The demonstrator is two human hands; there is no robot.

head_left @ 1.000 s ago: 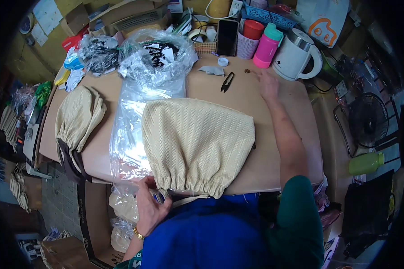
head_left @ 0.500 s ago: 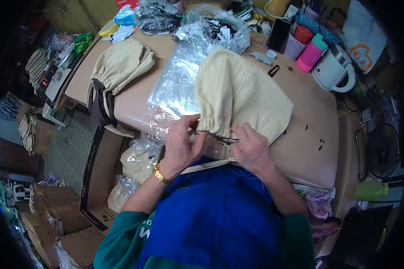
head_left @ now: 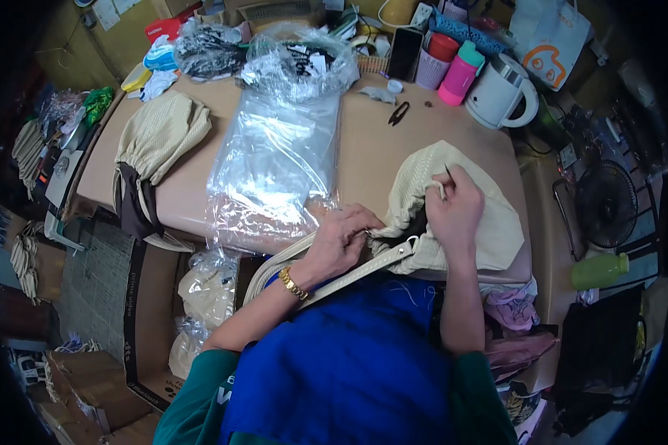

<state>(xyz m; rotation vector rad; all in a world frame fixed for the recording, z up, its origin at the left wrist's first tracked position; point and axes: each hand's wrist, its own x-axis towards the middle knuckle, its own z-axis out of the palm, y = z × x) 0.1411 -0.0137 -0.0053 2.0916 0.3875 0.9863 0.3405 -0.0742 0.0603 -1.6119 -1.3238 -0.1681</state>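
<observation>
A cream woven drawstring bag [head_left: 490, 211] lies at the table's right front, its gathered dark mouth turned toward me. My left hand [head_left: 341, 239] pinches the left edge of that mouth, near a small metal fitting. Above the opening, my right hand [head_left: 456, 211] is closed on a cream cord [head_left: 436, 188] that rises from the gathered rim. A small dark point shows above its fingers; I cannot make out what it is. The bag's cream strap [head_left: 356, 280], fixed by a metal ring, runs left under my left wrist.
Clear plastic sleeves [head_left: 274, 156] lie mid-table. A second cream bag [head_left: 159, 137] with dark lining sits at the left. Black thread snips [head_left: 399, 113] rest near the back, with a pink bottle [head_left: 456, 78] and a white kettle [head_left: 501, 93] behind. Bagged pieces [head_left: 208, 289] stand below the table's front edge.
The bag has gone from upright at mid-table to lying at the right, mouth toward me. My right hand has moved up and right, onto the cord. The view has shifted too.
</observation>
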